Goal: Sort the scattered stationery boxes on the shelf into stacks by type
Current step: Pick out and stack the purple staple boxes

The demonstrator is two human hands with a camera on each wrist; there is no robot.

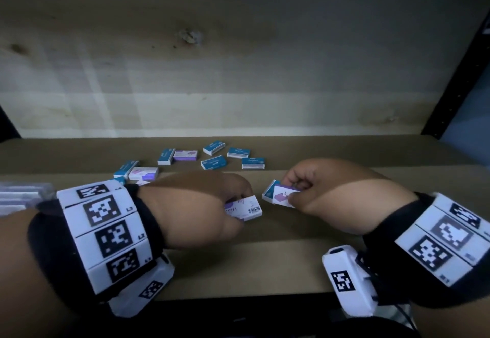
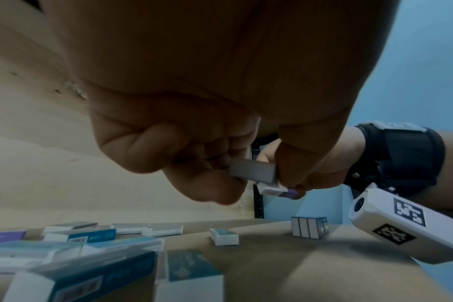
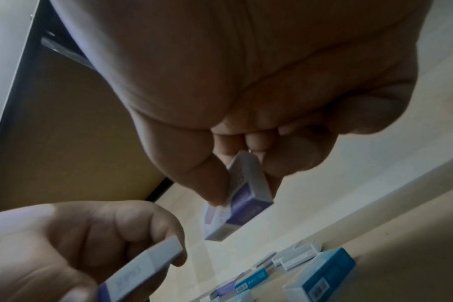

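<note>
My left hand (image 1: pixel 234 205) grips a white-and-purple staples box (image 1: pixel 246 208) by its end, just above the brown shelf (image 1: pixel 291 258). The wrist view shows that box (image 2: pixel 253 171) between thumb and curled fingers. A hand's width to the right, my right hand (image 1: pixel 291 192) pinches another purple-and-white box (image 1: pixel 284 196); in the right wrist view this box (image 3: pixel 248 183) tilts down between thumb and fingers. A blue box (image 1: pixel 269 191) peeks out from under it, and I cannot tell if it is held too. Several blue boxes (image 1: pixel 239 152) and two purple ones (image 1: pixel 185 155) lie scattered behind.
A pale wooden back wall (image 1: pixel 238 72) closes the shelf. A stack of purple boxes (image 1: pixel 18 197) sits at the far left edge. A row of upright boxes (image 2: pixel 308 227) stands far right. A black shelf post (image 1: pixel 466 72) rises on the right.
</note>
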